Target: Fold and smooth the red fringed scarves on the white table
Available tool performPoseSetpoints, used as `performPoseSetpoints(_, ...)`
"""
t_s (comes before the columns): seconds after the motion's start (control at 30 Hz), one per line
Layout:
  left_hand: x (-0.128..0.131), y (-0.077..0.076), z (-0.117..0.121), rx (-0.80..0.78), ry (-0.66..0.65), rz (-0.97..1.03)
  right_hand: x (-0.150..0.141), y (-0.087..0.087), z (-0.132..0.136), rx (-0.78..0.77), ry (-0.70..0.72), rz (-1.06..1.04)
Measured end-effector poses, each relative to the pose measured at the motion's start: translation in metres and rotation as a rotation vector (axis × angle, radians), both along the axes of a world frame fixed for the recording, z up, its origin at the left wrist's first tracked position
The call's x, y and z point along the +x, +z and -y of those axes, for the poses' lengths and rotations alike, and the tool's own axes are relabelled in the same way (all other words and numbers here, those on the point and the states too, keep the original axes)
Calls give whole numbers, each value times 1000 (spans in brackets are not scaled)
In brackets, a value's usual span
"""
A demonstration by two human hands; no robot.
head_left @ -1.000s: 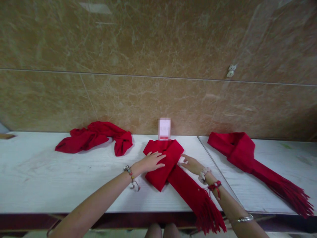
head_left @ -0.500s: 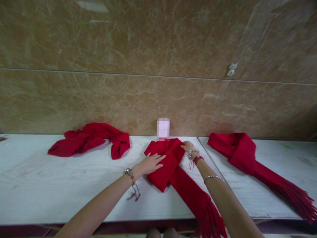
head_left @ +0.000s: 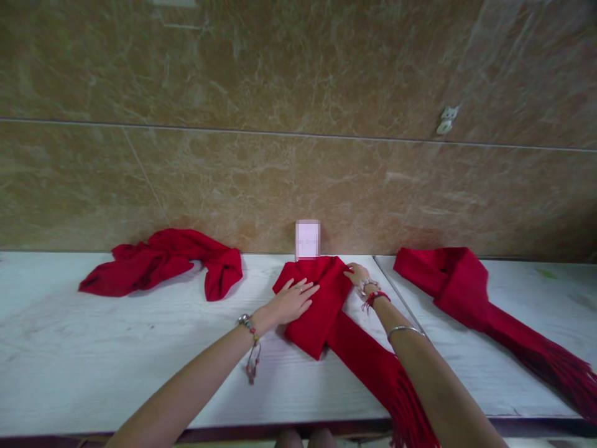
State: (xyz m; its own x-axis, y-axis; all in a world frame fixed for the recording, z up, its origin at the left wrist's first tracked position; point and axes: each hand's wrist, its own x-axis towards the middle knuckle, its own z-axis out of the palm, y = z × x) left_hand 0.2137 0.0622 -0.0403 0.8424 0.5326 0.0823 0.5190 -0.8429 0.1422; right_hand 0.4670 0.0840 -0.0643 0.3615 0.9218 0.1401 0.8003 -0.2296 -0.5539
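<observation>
A red scarf (head_left: 321, 317) lies folded over itself on the white table in front of me, its fringed end hanging over the front edge at the lower right. My left hand (head_left: 293, 301) rests flat on the scarf's folded upper part, fingers stretched out. At the scarf's upper right edge, my right hand (head_left: 358, 274) has its fingertips closed on the red cloth. Its other fingers are partly hidden. The scarf's far side touches the foot of a small pale blurred card (head_left: 308, 239) standing by the wall.
A crumpled red cloth (head_left: 163, 261) lies at the left near the wall. To the right is another red scarf (head_left: 461, 286), folded, its fringe toward the table's front edge. A seam crosses the white table (head_left: 130, 354). A small white hook (head_left: 448, 120) is on the brown marbled wall.
My right hand has moved up from beside the scarf to its upper right edge and taken hold there. My left hand has stayed flat on the scarf, which has shifted slightly right.
</observation>
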Motion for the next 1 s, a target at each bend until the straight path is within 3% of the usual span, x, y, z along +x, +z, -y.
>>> performPoseSetpoints(0.2, 14, -3, -27, -75, -47, 6, 5, 2, -5, -74, -71, 42)
performPoseSetpoints(0.43, -3, -3, -16, -41, -78, -91, 2, -4, -15, -41, -95, 71)
performPoseSetpoints(0.57, -6, 0, -12, -20, -48, -32, -6, 4, -9, -2, -95, 97)
performPoseSetpoints(0.7, -12, -1, -6, -14, 31, 24, -20, 10, 35, 121, -4, 143)
performPoseSetpoints(0.8, -19, -4, -2, -80, 92, -27, -40, -2, 94, 309, 322, 218)
performPoseSetpoints(0.9, -23, -8, -1, -82, 179, -55, -59, -26, 148, 185, 476, 403)
performPoseSetpoints(1.0, -26, -12, -2, -12, 286, -85, -62, -47, 173, 147, 504, 634)
